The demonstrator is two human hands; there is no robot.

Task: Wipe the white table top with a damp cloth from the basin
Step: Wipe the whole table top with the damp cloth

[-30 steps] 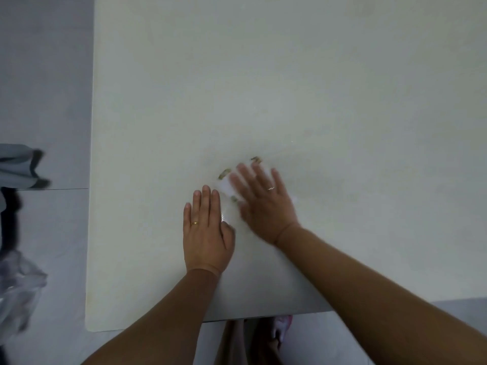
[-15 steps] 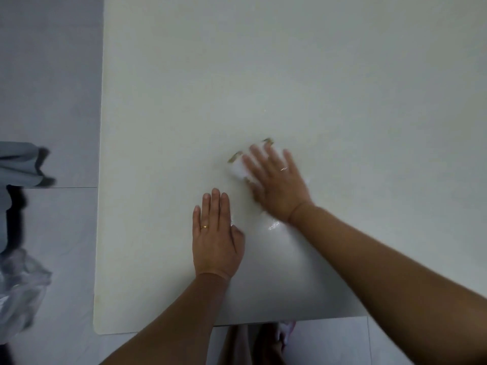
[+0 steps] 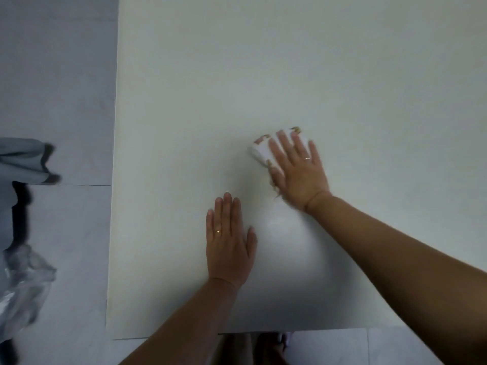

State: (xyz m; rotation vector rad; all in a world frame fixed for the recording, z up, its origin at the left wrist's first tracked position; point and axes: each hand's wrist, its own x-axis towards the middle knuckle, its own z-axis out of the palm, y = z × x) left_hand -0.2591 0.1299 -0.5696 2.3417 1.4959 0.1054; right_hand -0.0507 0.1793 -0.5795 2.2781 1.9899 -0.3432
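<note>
The white table top (image 3: 263, 75) fills most of the view. My right hand (image 3: 299, 169) presses flat on a white cloth (image 3: 259, 151) with brownish marks at its edges; most of the cloth is hidden under the palm and fingers. My left hand (image 3: 229, 246) lies flat on the table nearer to me, fingers together, holding nothing. A faint wet sheen (image 3: 284, 227) shows on the surface between the two hands. The basin is not in view.
The table's left edge (image 3: 113, 206) and near edge (image 3: 290, 330) border a grey tiled floor (image 3: 58, 75). A crumpled clear plastic bag (image 3: 21, 283) and a grey cloth-like item (image 3: 21, 159) lie at the far left.
My right hand has slid the cloth away from me and to the right across the table. My left hand has stayed flat in about the same place.
</note>
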